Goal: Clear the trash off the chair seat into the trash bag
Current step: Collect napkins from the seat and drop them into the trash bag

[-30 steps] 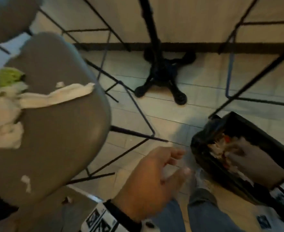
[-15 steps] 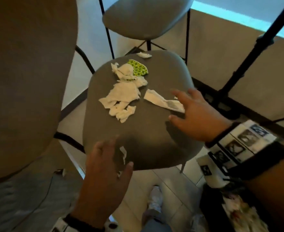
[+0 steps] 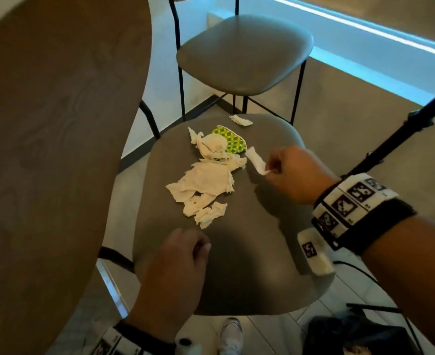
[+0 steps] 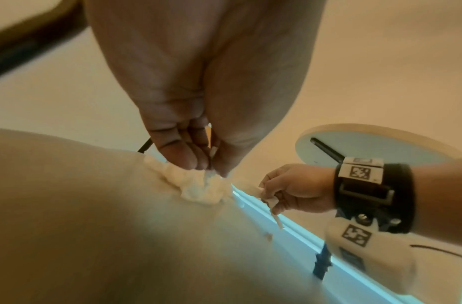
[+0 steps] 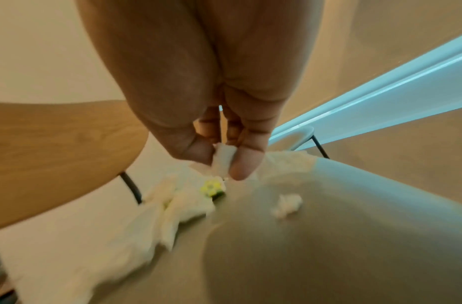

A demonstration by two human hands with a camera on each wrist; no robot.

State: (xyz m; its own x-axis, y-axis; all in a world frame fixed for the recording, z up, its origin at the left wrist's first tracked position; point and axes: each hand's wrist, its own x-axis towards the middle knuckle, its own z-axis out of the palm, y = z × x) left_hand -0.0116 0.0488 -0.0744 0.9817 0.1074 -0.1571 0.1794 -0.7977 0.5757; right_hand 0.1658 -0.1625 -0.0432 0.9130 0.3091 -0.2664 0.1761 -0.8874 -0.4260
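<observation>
The grey chair seat [image 3: 249, 265] carries a pile of torn white tissue [image 3: 206, 180], a green-dotted wrapper [image 3: 233, 142] and a small scrap [image 3: 240, 120] at its far edge. My right hand [image 3: 271, 171] pinches one end of a white paper strip [image 3: 255, 160], lifted just right of the pile; the right wrist view shows thumb and finger on the strip [image 5: 223, 158]. At the near part of the seat my left hand [image 3: 202, 245] has its fingers curled, pinching a tiny white scrap [image 4: 212, 152]. The black trash bag [image 3: 352, 336] is on the floor at lower right.
A wooden table top [image 3: 44, 149] overhangs the left side. A second grey chair [image 3: 244, 52] stands behind the seat. A black stand pole [image 3: 390, 139] slants at the right. My shoe [image 3: 230, 334] is on the tiled floor below the seat.
The view swung from the bag to the chair. My right hand left the bag, reached the seat and pinched up the paper strip. My left hand closed on the small scrap near the seat's front.
</observation>
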